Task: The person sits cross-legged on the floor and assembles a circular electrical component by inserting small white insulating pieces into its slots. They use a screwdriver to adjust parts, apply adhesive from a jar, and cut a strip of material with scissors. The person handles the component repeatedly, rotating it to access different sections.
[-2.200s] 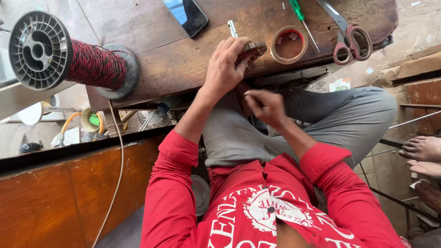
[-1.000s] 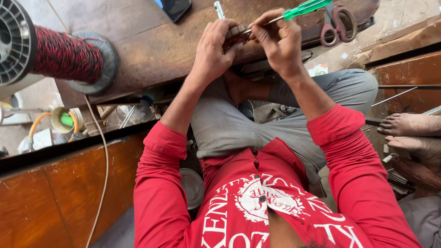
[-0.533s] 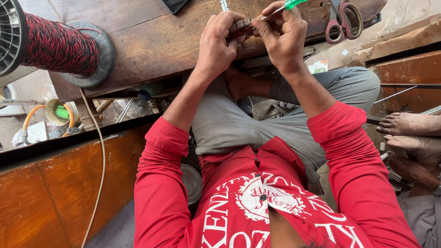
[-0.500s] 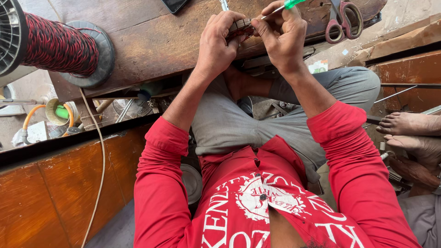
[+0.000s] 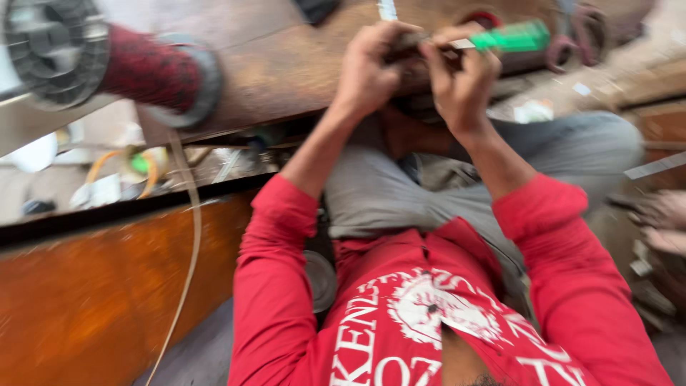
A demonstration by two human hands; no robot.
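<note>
Gripping a green-handled screwdriver (image 5: pixel 500 37), the right hand (image 5: pixel 461 75) is closed around it at the worktop (image 5: pixel 286 57) edge, while the left hand (image 5: pixel 368 68) curls tight over a small dark part (image 5: pixel 404 48), blurred.

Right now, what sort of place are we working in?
Probably a small repair or winding workshop: a worn wooden bench, a big spool of reddish wire, and a green-handled screwdriver in the right hand.
</note>
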